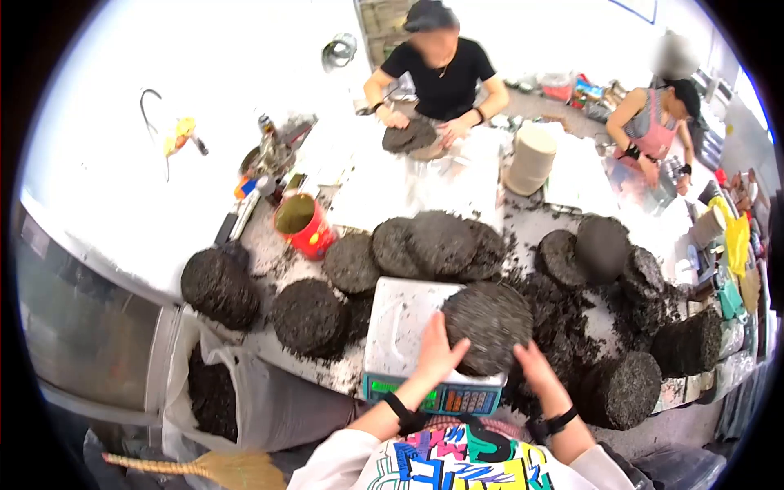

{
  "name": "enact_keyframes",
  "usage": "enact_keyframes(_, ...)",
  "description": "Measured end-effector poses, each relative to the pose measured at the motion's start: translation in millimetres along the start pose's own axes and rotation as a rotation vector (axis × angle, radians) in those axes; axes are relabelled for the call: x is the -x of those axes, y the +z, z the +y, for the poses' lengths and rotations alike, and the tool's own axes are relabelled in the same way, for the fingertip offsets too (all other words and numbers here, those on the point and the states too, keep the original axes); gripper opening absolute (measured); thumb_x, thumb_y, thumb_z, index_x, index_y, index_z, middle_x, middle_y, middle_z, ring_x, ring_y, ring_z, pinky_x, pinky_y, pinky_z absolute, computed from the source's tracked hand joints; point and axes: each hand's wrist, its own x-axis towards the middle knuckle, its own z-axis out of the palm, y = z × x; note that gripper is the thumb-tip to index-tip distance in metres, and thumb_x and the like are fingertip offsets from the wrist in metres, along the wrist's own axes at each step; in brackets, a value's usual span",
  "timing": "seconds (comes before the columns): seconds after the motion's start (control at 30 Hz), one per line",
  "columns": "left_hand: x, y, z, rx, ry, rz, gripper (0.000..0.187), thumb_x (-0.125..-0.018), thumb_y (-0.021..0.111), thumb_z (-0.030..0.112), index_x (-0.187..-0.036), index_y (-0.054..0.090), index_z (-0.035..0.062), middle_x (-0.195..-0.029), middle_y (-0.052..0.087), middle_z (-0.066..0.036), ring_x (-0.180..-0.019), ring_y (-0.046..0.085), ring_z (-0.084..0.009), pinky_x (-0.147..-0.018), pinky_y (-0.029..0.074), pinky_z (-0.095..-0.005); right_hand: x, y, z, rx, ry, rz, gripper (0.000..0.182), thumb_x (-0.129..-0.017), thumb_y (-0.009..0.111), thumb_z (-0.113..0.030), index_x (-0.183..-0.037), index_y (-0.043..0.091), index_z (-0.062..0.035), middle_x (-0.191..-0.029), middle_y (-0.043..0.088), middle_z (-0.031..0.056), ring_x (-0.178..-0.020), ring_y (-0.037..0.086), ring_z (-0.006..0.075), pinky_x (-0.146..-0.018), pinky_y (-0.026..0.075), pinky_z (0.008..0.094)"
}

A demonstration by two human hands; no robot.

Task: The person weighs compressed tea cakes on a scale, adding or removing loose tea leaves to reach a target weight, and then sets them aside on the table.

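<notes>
Both of my hands are at a dark, round pressed cake [488, 328] of coarse, crumbly material, slightly blurred. My left hand [441, 351] is at its left edge, thumb toward the near side and fingers along the rim. At the lower right edge is my right hand [539, 371], fingertips right at the rim. The cake overlaps the right part of a digital scale [404, 327], which has a white platform, a green-lit display and a keypad. Just beyond the scale lies a group of similar dark cakes [441, 243], some leaning on each other.
Loose dark crumbs [559, 318] are heaped right of the scale, among more cakes [622, 390]. A red can [304, 226] stands left. A clear bag [245, 371] of dark material and a straw broom [233, 469] are near front. Across the table, a person [441, 73] handles dark material; another person [653, 131] works right.
</notes>
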Motion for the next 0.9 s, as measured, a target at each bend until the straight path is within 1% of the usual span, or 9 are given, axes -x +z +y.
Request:
enact_keyframes(0.07,-13.3,17.7,15.2,0.2,0.036,-0.101,0.088,-0.076,0.069,0.035,-0.137,0.021,-0.0081,-0.14,0.027,-0.029,-0.131,0.028,-0.0398,-0.108,0.024,-0.0423,-10.8,-2.6,29.3,-0.325,-0.108,0.311,0.05,-0.089,0.05,-0.008,-0.136,0.032,-0.0015,-0.126,0.049,0.0119,-0.117,0.045,0.0229,-0.1,0.034,0.035)
enact_keyframes(0.17,-32.0,-8.0,4.0,0.74,-0.147,-0.088,0.066,-0.085,0.06,0.02,-0.138,0.027,-0.0017,-0.142,0.032,-0.017,-0.132,0.03,-0.0254,-0.108,0.026,-0.0357,-39.2,-39.9,25.8,-0.746,-0.031,0.264,0.038,-0.089,0.051,-0.015,-0.125,0.046,-0.0041,-0.12,0.054,0.0098,-0.107,0.053,0.0253,-0.094,0.04,0.0382)
enact_keyframes(0.4,-30.0,-140.5,-142.9,0.416,-0.214,0.531,0.036,-0.081,0.057,-0.001,-0.116,0.052,-0.0007,-0.115,0.057,-0.013,-0.109,0.053,-0.0226,-0.096,0.04,-0.0331,-192.7,-92.2,-8.3,-0.922,0.171,0.308,0.022,-0.086,0.06,-0.02,-0.106,0.055,-0.0146,-0.105,0.058,0.0035,-0.097,0.052,0.0231,-0.075,0.042,0.0356)
enact_keyframes(0.53,35.5,-202.7,-194.8,0.131,-0.483,0.669,0.039,-0.079,0.062,0.0,-0.116,0.052,-0.0007,-0.118,0.055,-0.014,-0.111,0.052,-0.0245,-0.095,0.041,-0.0352,-318.2,-137.8,79.7,-0.912,0.135,0.262,0.021,-0.089,0.051,-0.018,-0.106,0.056,-0.0066,-0.108,0.059,0.0094,-0.105,0.053,0.0243,-0.084,0.045,0.0409)
enact_keyframes(0.6,45.4,-224.1,-237.7,0.124,-0.316,0.75,0.044,-0.077,0.067,0.006,-0.118,0.051,-0.0016,-0.118,0.054,-0.017,-0.112,0.051,-0.0274,-0.096,0.041,-0.0362,-287.2,-128.9,45.6,-1.025,0.309,0.251,0.03,-0.086,0.055,-0.02,-0.111,0.053,-0.004,-0.114,0.056,0.0122,-0.111,0.05,0.0283,-0.09,0.043,0.0461)
enact_keyframes(0.7,30.9,-260.3,-244.3,-0.288,-0.503,0.784,0.057,-0.072,0.074,0.02,-0.118,0.052,-0.0036,-0.119,0.052,-0.022,-0.111,0.051,-0.0334,-0.097,0.04,-0.038,-208.6,-90.8,-10.6,-0.947,0.424,0.522,0.057,-0.082,0.062,-0.024,-0.129,0.04,0.0006,-0.135,0.039,0.018,-0.128,0.035,0.0325,-0.101,0.035,0.0523)
enact_keyframes(0.73,20.5,-262.3,-261.8,-0.42,-0.535,0.816,0.059,-0.07,0.076,0.025,-0.116,0.053,-0.0046,-0.118,0.053,-0.024,-0.111,0.051,-0.0348,-0.096,0.04,-0.0385,-182.1,-102.1,-0.7,-0.849,0.287,0.234,0.066,-0.085,0.059,-0.026,-0.138,0.03,-0.0026,-0.145,0.026,0.0169,-0.134,0.027,0.032,-0.104,0.029,0.0521)
enact_keyframes(0.8,5.7,-262.7,-275.8,-0.419,-0.794,0.676,0.064,-0.07,0.077,0.031,-0.115,0.052,-0.0069,-0.121,0.052,-0.025,-0.113,0.05,-0.0355,-0.095,0.04,-0.0409,-105.3,-97.9,-20.0,-0.674,0.069,0.004,0.054,-0.09,0.053,-0.027,-0.136,0.036,-0.0055,-0.14,0.036,0.0149,-0.13,0.034,0.029,-0.102,0.033,0.0477)
enact_keyframes(0.9,2.4,-262.3,-258.6,0.194,-0.884,0.329,0.075,-0.068,0.078,0.04,-0.119,0.049,-0.0064,-0.132,0.043,-0.023,-0.118,0.045,-0.0365,-0.095,0.042,-0.0439,17.2,-85.7,-65.3,-0.08,-0.183,0.215,0.039,-0.087,0.056,-0.016,-0.123,0.05,-0.0036,-0.118,0.056,0.0086,-0.107,0.054,0.02,-0.086,0.044,0.0306)
